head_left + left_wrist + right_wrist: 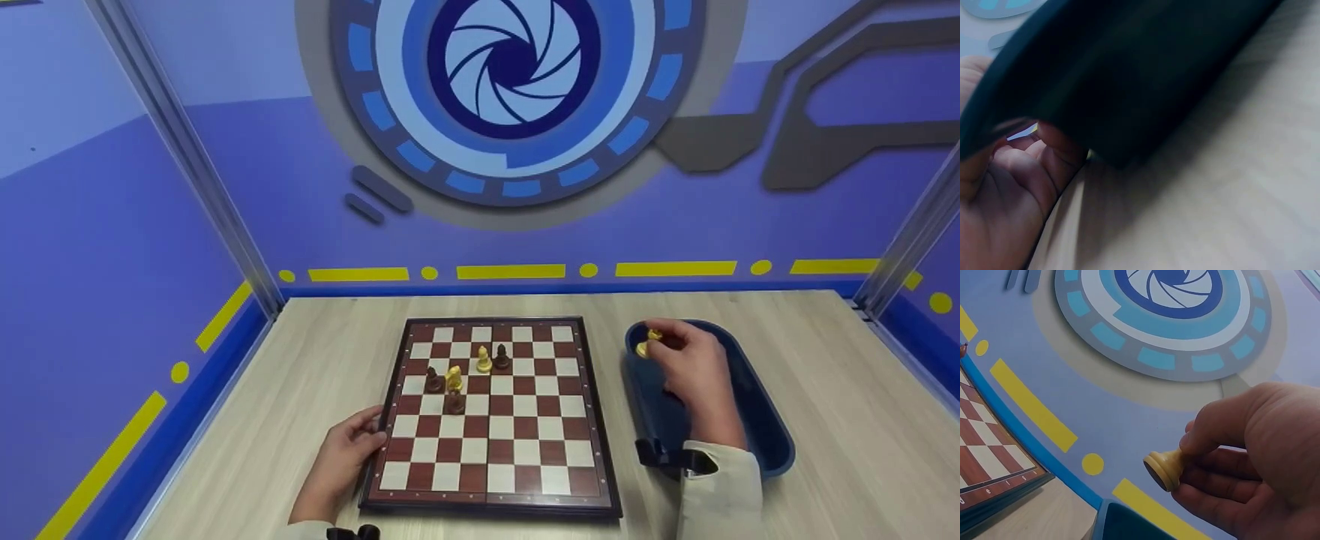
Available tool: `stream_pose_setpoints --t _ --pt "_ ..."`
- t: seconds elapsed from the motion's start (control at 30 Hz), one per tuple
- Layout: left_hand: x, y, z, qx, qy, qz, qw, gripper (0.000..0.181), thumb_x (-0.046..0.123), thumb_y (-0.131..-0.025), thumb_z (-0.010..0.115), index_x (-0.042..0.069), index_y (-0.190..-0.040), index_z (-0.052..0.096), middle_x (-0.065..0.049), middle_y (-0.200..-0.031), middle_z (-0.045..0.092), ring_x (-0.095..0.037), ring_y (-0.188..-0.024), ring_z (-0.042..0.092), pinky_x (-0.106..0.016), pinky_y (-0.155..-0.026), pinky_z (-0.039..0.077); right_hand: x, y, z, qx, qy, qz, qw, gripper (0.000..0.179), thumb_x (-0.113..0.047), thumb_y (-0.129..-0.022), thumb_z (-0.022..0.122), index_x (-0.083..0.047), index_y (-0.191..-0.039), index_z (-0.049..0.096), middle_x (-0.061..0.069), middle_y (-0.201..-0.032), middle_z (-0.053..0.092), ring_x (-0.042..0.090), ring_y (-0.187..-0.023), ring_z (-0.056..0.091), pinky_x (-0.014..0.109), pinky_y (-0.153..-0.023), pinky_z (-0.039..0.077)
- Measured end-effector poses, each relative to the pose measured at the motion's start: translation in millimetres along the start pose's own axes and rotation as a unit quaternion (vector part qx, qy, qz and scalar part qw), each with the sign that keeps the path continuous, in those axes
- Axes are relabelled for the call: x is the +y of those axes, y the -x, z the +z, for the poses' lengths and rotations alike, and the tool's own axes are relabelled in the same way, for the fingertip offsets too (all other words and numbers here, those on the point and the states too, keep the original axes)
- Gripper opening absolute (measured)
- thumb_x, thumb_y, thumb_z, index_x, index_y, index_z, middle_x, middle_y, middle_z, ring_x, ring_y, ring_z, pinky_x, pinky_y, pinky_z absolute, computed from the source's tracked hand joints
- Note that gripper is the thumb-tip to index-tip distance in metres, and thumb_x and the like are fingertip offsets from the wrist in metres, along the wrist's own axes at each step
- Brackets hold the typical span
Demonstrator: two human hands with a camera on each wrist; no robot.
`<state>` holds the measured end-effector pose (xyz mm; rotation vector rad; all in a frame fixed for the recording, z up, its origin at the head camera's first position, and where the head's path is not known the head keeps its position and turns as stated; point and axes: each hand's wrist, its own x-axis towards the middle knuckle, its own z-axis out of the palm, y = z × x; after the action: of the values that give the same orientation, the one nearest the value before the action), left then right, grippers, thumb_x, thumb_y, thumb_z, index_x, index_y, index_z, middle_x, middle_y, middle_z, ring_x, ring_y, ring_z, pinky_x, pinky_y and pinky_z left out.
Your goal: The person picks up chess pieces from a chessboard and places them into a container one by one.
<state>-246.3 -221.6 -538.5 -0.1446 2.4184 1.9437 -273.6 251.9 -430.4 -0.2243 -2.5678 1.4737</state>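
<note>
wooden chessboard [491, 420] with five pieces sits beside blue tray [765, 427] on table [847, 420]

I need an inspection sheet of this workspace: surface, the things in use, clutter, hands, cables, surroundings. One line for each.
Surface: light wooden table, bare where visible.
Things in use: chessboard with two yellow and three dark pieces standing on it; blue tray beside the board; yellow chess piece lifted over the tray.
Clutter: nothing seen.
Hands: left hand grips the board's left edge; right hand pinches the yellow chess piece.
Cables: nothing seen.
Surroundings: blue walls with yellow dashes and a round shutter-like emblem.
</note>
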Motion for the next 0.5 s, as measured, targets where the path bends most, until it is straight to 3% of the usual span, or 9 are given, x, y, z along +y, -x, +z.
stream_pose_setpoints --t 0.23,0.5 --pt "0.1 1.5 -0.5 -0.008 0.016 0.006 0.9998 0.051 0.002 -0.089 0.060 -0.004 -0.138 0.048 -0.011 -0.107 0.055 -0.011 -0.087 0.055 -0.023 -0.074 0.051 2.6 -0.6 -0.4 0.006 0.008 0.006 0.9999 0.038 -0.022 -0.095 0.057 -0.014 -0.132 0.060 0.015 -0.120 0.062 0.025 -0.087 0.058 0.028 -0.055 0.052" --pt "-1.1 -0.6 -0.9 -0.015 0.015 0.007 0.9998 0.051 0.001 -0.090 0.059 -0.005 -0.139 0.047 -0.013 -0.107 0.057 -0.013 -0.090 0.058 -0.024 -0.075 0.053 4.6 -1.7 -0.2 0.021 0.039 -0.009 0.9990 0.038 -0.022 -0.094 0.059 -0.011 -0.130 0.061 0.017 -0.121 0.064 0.027 -0.099 0.063 0.025 -0.062 0.051"
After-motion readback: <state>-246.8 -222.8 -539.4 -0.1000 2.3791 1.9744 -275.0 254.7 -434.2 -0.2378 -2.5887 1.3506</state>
